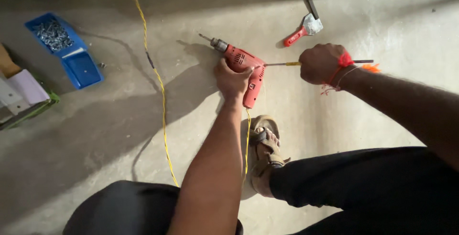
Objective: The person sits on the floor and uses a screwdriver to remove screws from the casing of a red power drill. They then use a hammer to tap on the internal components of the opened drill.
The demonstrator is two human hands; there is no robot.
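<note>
Left hand [233,78] clamps red drill [241,65] mid-floor; right hand [321,63] fisted round screwdriver [282,64]. Tip could slip toward your thumb; yellow cord [155,72] near foot could snag.

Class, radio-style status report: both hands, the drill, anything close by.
Left hand gripping red drill on floor. Right hand shut on screwdriver, tip at drill body. Yellow cord alongside.

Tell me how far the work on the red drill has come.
Done: the red electric drill lies on the concrete floor, pinned by the left hand. In hand: the right hand presses a screwdriver tip against the drill's body. Left: the red-handled scraper and the blue tray of screws lie untouched.
</note>
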